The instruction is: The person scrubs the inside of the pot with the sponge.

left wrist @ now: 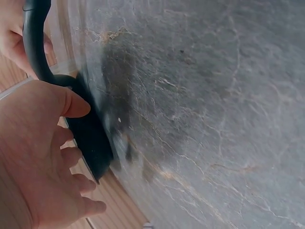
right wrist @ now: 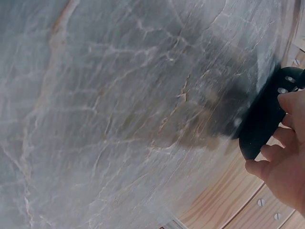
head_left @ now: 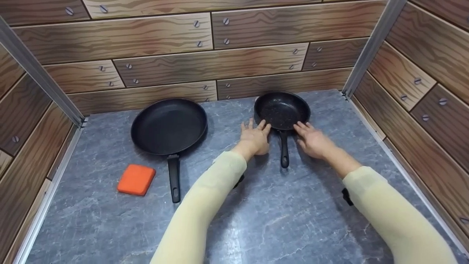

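Grey marbled tabletop point(head_left: 293, 227) spreads between wood-print side panels point(head_left: 432, 55). Pale yellow sleeves point(head_left: 209, 198) lead to the left hand point(head_left: 254, 140) and right hand point(head_left: 316, 142), both with fingers loosely extended and gripping nothing, fingertips at either side of the small black frying pan point(head_left: 281, 110). Its handle point(head_left: 284, 148) points back between the wrists, apparently letting both hands flank the pan evenly. Leftward lie a squarish orange pad point(head_left: 136, 180) and, beyond it, a larger black frying pan point(head_left: 169, 126). Close behind the small pan, the back panel point(head_left: 256, 58) probably limits forward movement.
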A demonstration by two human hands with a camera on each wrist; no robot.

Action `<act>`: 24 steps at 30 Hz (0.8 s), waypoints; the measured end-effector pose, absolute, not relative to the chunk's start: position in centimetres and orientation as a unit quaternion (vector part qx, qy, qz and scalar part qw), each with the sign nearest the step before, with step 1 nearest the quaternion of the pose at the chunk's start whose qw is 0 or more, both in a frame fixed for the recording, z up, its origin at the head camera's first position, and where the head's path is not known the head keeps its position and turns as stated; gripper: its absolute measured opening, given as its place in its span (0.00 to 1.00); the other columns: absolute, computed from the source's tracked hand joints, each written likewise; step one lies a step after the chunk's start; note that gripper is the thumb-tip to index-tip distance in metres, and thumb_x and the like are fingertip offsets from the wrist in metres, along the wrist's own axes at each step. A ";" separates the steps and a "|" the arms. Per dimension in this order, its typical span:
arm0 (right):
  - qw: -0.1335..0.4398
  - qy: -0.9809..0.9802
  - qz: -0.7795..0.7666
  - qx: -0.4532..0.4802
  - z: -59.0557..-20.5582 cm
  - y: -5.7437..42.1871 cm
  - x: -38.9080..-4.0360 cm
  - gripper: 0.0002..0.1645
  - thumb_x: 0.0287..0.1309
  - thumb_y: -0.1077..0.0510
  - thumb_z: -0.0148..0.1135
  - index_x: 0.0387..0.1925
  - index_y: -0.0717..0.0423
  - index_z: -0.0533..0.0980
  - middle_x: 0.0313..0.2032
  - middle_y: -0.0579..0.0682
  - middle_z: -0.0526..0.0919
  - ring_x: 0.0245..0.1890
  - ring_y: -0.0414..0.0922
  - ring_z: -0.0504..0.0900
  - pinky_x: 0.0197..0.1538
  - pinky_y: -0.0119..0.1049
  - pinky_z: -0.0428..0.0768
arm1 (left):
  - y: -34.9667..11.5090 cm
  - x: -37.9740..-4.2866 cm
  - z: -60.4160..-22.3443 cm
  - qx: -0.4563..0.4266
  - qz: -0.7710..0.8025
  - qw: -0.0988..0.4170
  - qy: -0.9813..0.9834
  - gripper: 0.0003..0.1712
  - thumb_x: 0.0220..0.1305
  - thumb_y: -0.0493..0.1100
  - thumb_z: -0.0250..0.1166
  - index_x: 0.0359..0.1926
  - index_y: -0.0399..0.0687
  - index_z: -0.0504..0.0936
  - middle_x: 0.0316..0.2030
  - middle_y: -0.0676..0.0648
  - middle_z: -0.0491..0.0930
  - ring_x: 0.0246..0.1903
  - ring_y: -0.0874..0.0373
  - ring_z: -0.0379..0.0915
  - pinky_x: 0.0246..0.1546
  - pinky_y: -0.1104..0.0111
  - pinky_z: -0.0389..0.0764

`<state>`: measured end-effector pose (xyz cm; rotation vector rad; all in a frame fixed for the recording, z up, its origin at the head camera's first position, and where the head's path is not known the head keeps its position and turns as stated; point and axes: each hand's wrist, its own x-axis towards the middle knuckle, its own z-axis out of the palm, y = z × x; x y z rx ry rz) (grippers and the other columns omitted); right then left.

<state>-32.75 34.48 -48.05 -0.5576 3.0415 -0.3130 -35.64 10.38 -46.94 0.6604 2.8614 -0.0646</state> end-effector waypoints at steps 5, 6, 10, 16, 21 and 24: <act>0.028 0.979 -0.121 -0.160 -48.3 34.8 -32.9 0.38 0.77 0.59 0.54 0.81 0.65 0.58 0.80 0.71 0.53 0.78 0.71 0.53 0.74 0.69 0.58 | 10.3 -36.0 -47.2 0.217 -0.001 0.115 0.969 0.46 0.77 0.62 0.55 0.87 0.66 0.46 0.86 0.54 0.40 0.83 0.38 0.34 0.79 0.42 0.44; 0.030 0.980 -0.126 -0.154 -48.4 34.8 -32.9 0.38 0.77 0.59 0.54 0.81 0.65 0.57 0.80 0.73 0.52 0.78 0.72 0.53 0.75 0.68 0.58 | 10.3 -36.1 -47.3 0.216 0.004 0.115 0.970 0.45 0.77 0.62 0.55 0.87 0.67 0.46 0.86 0.54 0.40 0.83 0.38 0.35 0.79 0.42 0.44; 0.042 0.981 -0.147 -0.122 -48.4 35.1 -33.3 0.39 0.77 0.57 0.53 0.83 0.62 0.55 0.80 0.77 0.44 0.77 0.75 0.54 0.74 0.67 0.59 | 10.2 -36.8 -47.7 0.210 0.022 0.120 0.970 0.46 0.77 0.61 0.56 0.87 0.70 0.44 0.86 0.54 0.36 0.83 0.37 0.35 0.79 0.41 0.45; 0.039 0.979 -0.173 -0.103 -48.8 35.4 -34.0 0.39 0.76 0.59 0.52 0.83 0.62 0.55 0.78 0.80 0.41 0.73 0.78 0.59 0.73 0.66 0.62 | 10.2 -37.1 -48.1 0.201 0.049 0.123 0.971 0.48 0.75 0.60 0.57 0.87 0.71 0.43 0.86 0.53 0.33 0.82 0.34 0.35 0.78 0.39 0.47; 0.024 0.976 -0.184 -0.111 -48.9 35.6 -33.8 0.38 0.73 0.61 0.54 0.81 0.63 0.59 0.78 0.80 0.43 0.73 0.77 0.58 0.74 0.66 0.61 | 10.0 -36.9 -47.8 0.200 0.049 0.112 0.972 0.46 0.74 0.59 0.57 0.87 0.69 0.47 0.86 0.52 0.36 0.82 0.34 0.37 0.79 0.42 0.48; 0.029 0.976 -0.187 -0.108 -49.0 35.7 -33.6 0.38 0.74 0.60 0.53 0.81 0.61 0.59 0.79 0.78 0.42 0.75 0.77 0.55 0.75 0.67 0.58 | 9.9 -36.7 -47.6 0.206 0.036 0.106 0.972 0.46 0.74 0.59 0.57 0.86 0.67 0.50 0.86 0.51 0.39 0.82 0.35 0.37 0.79 0.42 0.47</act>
